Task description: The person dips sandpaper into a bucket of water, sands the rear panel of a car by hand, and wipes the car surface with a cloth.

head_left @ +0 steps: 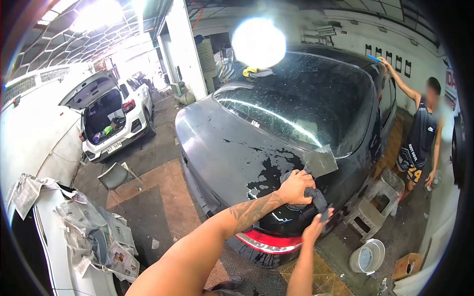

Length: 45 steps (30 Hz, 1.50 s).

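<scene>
A dark car (pixel 217 143) with a wet, dull surface fills the middle. My left hand (pixel 296 187) is closed around a bunched dark grey cloth (pixel 318 198) over the rear corner. Just below and to the right, my right hand (pixel 317 228) pinches a dark flat piece (pixel 325 215); whether this is the cloth's end or a separate thing, I cannot tell. A grey square sheet (pixel 321 161) lies on the car beyond my left hand, near the rear window. Water patches surround the cloth, above the red tail light (pixel 269 241).
Another person (pixel 419 128) stands at the car's far right side, one hand on the roof edge with a blue item. Stacked grey stools (pixel 373 207), a bucket (pixel 367 256) and a cardboard box (pixel 407 266) stand right. Newspaper-covered panels (pixel 94 227) and a white car (pixel 118 108) are left.
</scene>
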Available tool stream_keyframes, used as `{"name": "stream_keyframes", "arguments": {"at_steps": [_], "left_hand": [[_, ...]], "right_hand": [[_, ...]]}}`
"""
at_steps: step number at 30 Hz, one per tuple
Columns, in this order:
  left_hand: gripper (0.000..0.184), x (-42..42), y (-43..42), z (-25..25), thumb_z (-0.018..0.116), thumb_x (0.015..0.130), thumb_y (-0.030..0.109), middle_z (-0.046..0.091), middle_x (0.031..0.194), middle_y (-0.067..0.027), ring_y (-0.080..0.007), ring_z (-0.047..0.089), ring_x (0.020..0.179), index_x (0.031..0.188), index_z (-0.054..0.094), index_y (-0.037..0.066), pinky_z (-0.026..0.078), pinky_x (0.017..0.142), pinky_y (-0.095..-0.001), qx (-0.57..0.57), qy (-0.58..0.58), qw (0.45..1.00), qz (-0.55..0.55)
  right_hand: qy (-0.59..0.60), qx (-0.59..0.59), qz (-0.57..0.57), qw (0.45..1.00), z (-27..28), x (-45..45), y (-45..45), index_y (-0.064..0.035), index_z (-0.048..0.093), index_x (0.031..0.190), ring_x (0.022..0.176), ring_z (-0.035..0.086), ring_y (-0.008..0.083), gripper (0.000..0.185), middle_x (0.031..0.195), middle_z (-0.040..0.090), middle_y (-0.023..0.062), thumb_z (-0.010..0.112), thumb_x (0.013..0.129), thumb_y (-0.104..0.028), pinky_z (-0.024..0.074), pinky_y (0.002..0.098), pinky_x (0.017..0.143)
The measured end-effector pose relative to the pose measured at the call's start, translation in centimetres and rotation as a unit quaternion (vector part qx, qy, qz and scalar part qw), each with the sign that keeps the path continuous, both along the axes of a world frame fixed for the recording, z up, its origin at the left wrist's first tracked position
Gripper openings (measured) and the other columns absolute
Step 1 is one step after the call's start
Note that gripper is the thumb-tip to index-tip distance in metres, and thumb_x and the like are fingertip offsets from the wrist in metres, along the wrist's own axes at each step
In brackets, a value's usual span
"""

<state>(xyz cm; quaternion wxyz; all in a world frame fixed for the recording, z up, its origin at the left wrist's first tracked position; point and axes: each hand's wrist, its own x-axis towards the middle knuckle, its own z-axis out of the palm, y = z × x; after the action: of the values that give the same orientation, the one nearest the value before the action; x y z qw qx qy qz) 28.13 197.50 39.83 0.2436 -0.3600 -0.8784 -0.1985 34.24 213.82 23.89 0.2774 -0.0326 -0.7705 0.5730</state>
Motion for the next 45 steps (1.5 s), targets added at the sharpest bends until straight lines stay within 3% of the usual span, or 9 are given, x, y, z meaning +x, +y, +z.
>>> {"name": "stream_keyframes", "arguments": {"at_steps": [6, 10, 18, 24, 28, 32, 36, 41, 45], "left_hand": [[0.035, 0.1, -0.1, 0.3, 0.073, 0.066, 0.035, 0.061, 0.097, -0.0046, -0.0267, 0.053, 0.104, 0.091, 0.068, 0.012, 0.037, 0.095, -0.0434, 0.017, 0.004, 1.0, -0.02], [0.037, -0.6, 0.1, 0.1, 0.074, 0.066, 0.037, 0.061, 0.101, -0.0055, -0.0278, 0.052, 0.109, 0.092, 0.068, 0.012, 0.035, 0.099, -0.0469, 0.011, -0.028, 0.999, -0.015], [0.036, -0.7, 0.2, 0.2, 0.075, 0.066, 0.036, 0.061, 0.1, -0.0056, -0.0277, 0.053, 0.11, 0.092, 0.068, 0.012, 0.036, 0.099, -0.0454, 0.029, -0.016, 0.999, -0.021], [0.035, -0.9, 0.2, 0.2, 0.075, 0.065, 0.037, 0.062, 0.1, -0.0067, -0.0288, 0.054, 0.108, 0.09, 0.068, 0.013, 0.036, 0.099, -0.0462, 0.042, 0.013, 0.999, -0.024], [0.034, -1.1, 0.0, 0.5, 0.079, 0.063, 0.035, 0.068, 0.1, -0.0072, -0.0292, 0.061, 0.105, 0.086, 0.071, 0.012, 0.042, 0.093, -0.0462, 0.057, 0.021, 0.998, -0.03], [0.035, -1.8, 0.0, 0.0, 0.082, 0.064, 0.032, 0.069, 0.099, -0.0081, -0.0296, 0.061, 0.103, 0.088, 0.069, 0.009, 0.042, 0.092, -0.0452, 0.029, 0.037, 0.998, -0.049], [0.032, -1.4, 0.7, 0.6, 0.081, 0.064, 0.03, 0.066, 0.097, -0.0062, -0.0291, 0.059, 0.1, 0.086, 0.068, 0.01, 0.041, 0.091, -0.0437, 0.012, 0.012, 0.999, -0.028], [0.032, -1.4, 1.0, 0.5, 0.082, 0.063, 0.026, 0.066, 0.094, -0.0064, -0.0291, 0.06, 0.098, 0.085, 0.067, 0.009, 0.042, 0.089, -0.0433, 0.011, 0.001, 1.0, -0.025], [0.032, -1.2, 1.3, 0.4, 0.082, 0.062, 0.024, 0.065, 0.095, -0.0066, -0.0289, 0.061, 0.096, 0.086, 0.066, 0.009, 0.042, 0.091, -0.0426, 0.021, 0.017, 0.999, -0.026]], "right_hand": [[-0.081, -0.171, 0.016, 0.982, -5.5, -9.3, 7.6, 0.0071, 0.02, 0.153, 0.151, 0.015, 0.0355, 0.066, 0.162, 0.017, 0.0248, 0.034, 0.106, -0.036, 0.0114, 0.0409, 0.122], [0.018, 0.029, -0.018, 0.999, -2.1, -0.4, 0.3, 0.0058, 0.017, 0.154, 0.152, 0.012, 0.0348, 0.067, 0.162, 0.015, 0.0238, 0.031, 0.107, -0.039, 0.0088, 0.0439, 0.122], [-0.076, -0.101, -0.025, 0.992, -1.2, -9.0, 7.0, 0.0045, 0.015, 0.155, 0.151, 0.013, 0.0361, 0.07, 0.162, 0.014, 0.0265, 0.03, 0.107, -0.044, 0.0111, 0.0401, 0.123], [0.005, 0.041, -0.01, 0.999, 0.0, -2.3, 1.8, 0.0065, 0.019, 0.154, 0.152, 0.009, 0.0356, 0.064, 0.163, 0.014, 0.0242, 0.03, 0.107, -0.036, 0.0069, 0.0402, 0.123], [-0.134, -0.005, 0.025, 0.991, -1.1, -9.9, 8.3, 0.0083, 0.041, 0.141, 0.138, 0.039, 0.0397, 0.056, 0.145, 0.044, 0.0285, 0.04, 0.103, -0.033, 0.0272, 0.0402, 0.116], [-0.02, -0.043, 0.003, 0.999, -2.3, -4.4, 4.5, 0.0057, 0.016, 0.154, 0.152, 0.009, 0.0376, 0.067, 0.162, 0.014, 0.0258, 0.03, 0.107, -0.04, 0.0084, 0.0404, 0.123], [0.023, -0.068, 0.014, 0.997, -3.4, -2.9, 3.6, 0.0054, 0.015, 0.155, 0.152, 0.006, 0.0388, 0.065, 0.163, 0.012, 0.0242, 0.03, 0.106, -0.036, 0.0072, 0.0419, 0.123], [-0.131, -0.162, 0.002, 0.978, -5.7, -8.8, 8.0, 0.0047, 0.014, 0.155, 0.152, 0.006, 0.0357, 0.066, 0.164, 0.011, 0.022, 0.031, 0.106, -0.037, 0.0077, 0.0399, 0.123], [0.013, -0.13, 0.015, 0.991, -4.8, -1.2, 3.1, 0.0041, 0.013, 0.155, 0.153, 0.006, 0.0332, 0.067, 0.165, 0.009, 0.0203, 0.031, 0.106, -0.038, 0.008, 0.0383, 0.123]]}}
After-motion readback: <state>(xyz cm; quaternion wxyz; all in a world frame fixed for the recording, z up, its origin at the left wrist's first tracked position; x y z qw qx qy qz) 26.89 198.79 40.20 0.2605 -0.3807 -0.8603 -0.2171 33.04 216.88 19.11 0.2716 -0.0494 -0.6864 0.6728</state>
